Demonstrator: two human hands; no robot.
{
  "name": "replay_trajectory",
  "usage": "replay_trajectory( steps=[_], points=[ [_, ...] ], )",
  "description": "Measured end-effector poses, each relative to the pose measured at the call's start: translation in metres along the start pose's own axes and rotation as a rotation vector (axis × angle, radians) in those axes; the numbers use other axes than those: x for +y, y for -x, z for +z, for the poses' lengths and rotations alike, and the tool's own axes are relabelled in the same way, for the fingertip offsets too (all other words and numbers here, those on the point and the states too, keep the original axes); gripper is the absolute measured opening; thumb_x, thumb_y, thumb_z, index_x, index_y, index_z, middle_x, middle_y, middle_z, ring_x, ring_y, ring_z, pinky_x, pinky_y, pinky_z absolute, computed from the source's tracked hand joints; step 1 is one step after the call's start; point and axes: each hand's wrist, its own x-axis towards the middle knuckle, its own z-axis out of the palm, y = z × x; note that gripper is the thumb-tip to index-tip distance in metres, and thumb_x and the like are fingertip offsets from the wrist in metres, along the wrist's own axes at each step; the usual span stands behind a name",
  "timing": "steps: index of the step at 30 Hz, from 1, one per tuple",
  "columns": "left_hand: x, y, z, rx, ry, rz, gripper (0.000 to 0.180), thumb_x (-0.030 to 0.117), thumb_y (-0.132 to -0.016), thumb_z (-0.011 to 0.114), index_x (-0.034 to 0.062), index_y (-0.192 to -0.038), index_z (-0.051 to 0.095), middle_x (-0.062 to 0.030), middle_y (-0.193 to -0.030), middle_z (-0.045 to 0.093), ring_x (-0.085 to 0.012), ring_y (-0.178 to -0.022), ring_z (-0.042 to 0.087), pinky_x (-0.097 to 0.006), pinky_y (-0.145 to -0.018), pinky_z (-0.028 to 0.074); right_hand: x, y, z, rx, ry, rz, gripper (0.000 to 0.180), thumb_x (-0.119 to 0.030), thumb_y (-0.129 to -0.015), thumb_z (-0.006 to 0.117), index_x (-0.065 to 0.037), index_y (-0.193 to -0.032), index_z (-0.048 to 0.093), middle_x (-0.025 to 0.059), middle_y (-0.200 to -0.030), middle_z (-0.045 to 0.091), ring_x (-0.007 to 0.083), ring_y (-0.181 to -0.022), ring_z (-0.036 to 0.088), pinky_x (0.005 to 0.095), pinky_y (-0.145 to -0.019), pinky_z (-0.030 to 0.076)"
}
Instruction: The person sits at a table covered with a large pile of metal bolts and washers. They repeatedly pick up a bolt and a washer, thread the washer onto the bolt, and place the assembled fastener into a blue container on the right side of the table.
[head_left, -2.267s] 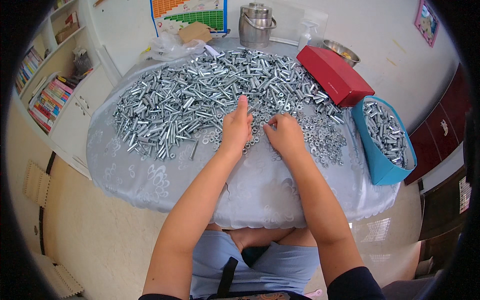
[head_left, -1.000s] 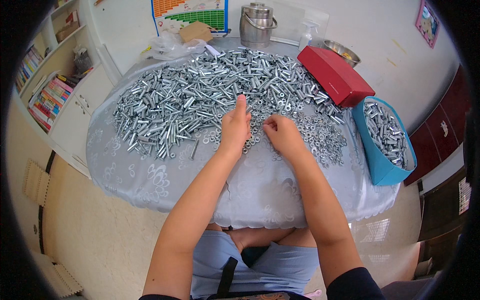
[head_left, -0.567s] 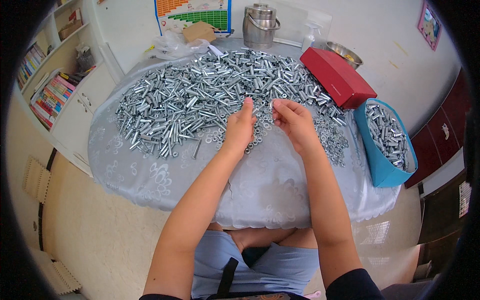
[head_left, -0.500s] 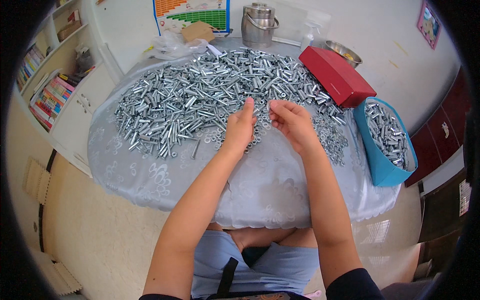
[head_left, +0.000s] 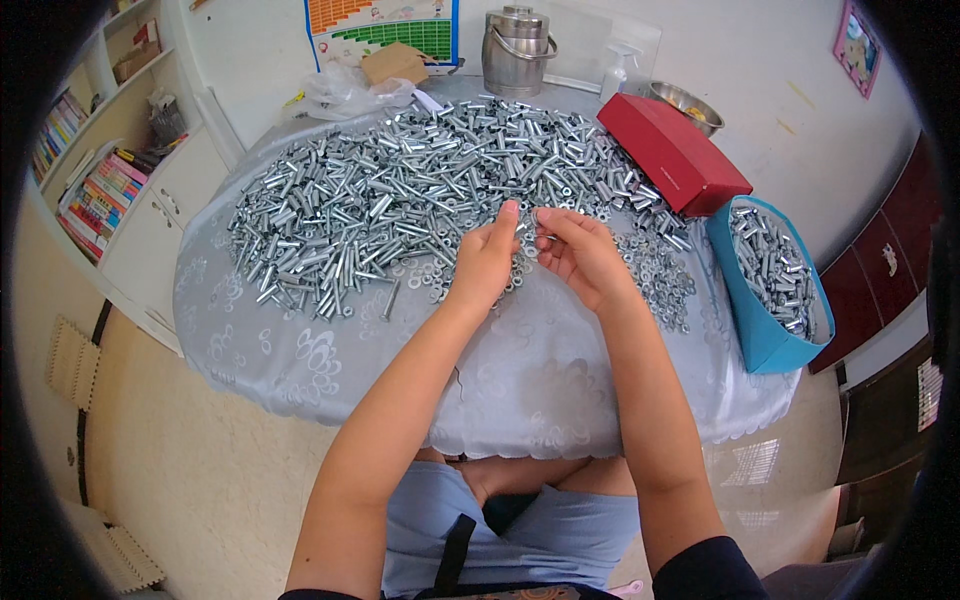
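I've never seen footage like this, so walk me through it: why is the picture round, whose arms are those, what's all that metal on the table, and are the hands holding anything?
The picture comes from a wide fisheye camera worn on a person's head, looking down, so straight edges bend near the rim. The two bare forearms rising from the bottom edge are that person's own. The left hand and right hand meet over a round table with a pale patterned cloth. A big pile of silvery metal sleeves and bolts covers its far half, with loose washers to the right. Beside them sit a red box and a blue bin holding more metal parts. The fingertips pinch something small and silvery between them; it is too small to tell exactly what.
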Motion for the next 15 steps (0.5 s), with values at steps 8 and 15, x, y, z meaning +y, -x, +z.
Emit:
replay_trajectory(
  steps=[8, 15],
  points=[
    [-0.004, -0.003, -0.004, -0.041, 0.045, -0.03, 0.056, 0.055, -0.082, 0.048, 0.0029, -0.062, 0.052, 0.0011, -0.048, 0.04, -0.0071, -0.039, 0.036, -0.023, -0.038, 0.029, 0.007, -0.004, -0.001, 0.043, 0.073, -0.052, 0.017, -0.021, -0.081, 0.062, -0.007, -0.09, 0.062, -0.0049, -0.076, 0.056, 0.0063, -0.067, 0.05, 0.021, -0.06, 0.041],
    [0.003, 0.001, -0.002, -0.043, 0.142, -0.108, 0.051, 0.053, -0.083, 0.049, 0.0082, -0.058, 0.045, 0.0038, -0.048, 0.036, -0.0065, -0.038, 0.032, -0.023, -0.036, 0.026, 0.009, 0.002, 0.01, 0.04, 0.314, -0.17, 0.021, -0.021, -0.079, 0.064, -0.006, -0.094, 0.061, -0.0025, -0.072, 0.056, 0.0051, -0.065, 0.049, 0.0197, -0.058, 0.039]
  ],
)
